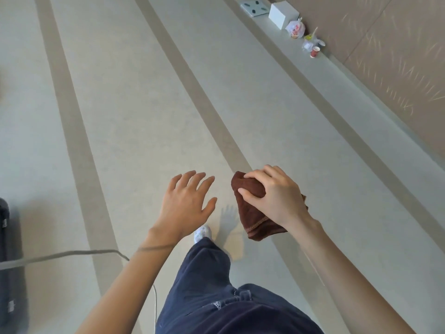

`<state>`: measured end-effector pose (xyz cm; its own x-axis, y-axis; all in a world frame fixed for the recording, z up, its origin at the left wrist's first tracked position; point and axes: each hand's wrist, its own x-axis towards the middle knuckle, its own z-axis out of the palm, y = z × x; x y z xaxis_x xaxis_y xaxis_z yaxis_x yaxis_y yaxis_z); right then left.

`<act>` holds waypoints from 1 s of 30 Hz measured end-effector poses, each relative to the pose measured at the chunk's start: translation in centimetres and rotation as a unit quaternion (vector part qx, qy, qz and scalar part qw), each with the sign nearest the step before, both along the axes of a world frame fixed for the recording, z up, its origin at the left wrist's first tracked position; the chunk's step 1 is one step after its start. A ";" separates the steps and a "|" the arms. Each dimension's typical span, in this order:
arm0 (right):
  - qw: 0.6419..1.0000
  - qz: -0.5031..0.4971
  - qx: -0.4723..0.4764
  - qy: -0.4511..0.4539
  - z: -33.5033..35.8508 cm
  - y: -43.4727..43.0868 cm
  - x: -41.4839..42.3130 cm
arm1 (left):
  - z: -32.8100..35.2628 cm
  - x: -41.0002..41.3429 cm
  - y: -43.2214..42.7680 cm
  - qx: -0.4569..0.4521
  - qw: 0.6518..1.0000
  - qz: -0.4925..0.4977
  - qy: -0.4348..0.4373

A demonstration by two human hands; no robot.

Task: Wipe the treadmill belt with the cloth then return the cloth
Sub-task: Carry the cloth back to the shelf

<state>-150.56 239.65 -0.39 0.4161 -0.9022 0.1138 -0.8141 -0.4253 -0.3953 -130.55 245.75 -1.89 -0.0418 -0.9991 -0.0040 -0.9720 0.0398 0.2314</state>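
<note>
Your right hand (272, 194) grips the brown cloth (251, 213) from above, with the fingers curled over its bunched top and the thumb pressed into its side. The cloth hangs in the air above the pale striped floor (144, 92). Your left hand (185, 203) is just beside it, empty, palm down, with the fingers straight and spread. Below them, one white shoe (202, 233) pokes out from dark blue trousers (207, 285). A grey cable (72, 253) crosses the floor at the left. Far off, a white box (283, 14) and a red cup (315, 52) sit on a ledge (349, 75) by the wall.
</note>
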 end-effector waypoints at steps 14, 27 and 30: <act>1.000 -0.006 0.000 -0.017 0.9 -19.6 9.6 | 0.1 11.8 -18.8 0.017 1.000 0.008 -0.008; 0.999 -0.014 -0.026 -0.020 2.4 -46.8 13.5 | 2.5 14.8 -46.2 -0.022 1.000 0.001 -0.009; 0.999 -0.003 -0.045 -0.017 3.4 -52.9 14.9 | 3.3 15.8 -52.3 -0.032 0.999 0.009 -0.005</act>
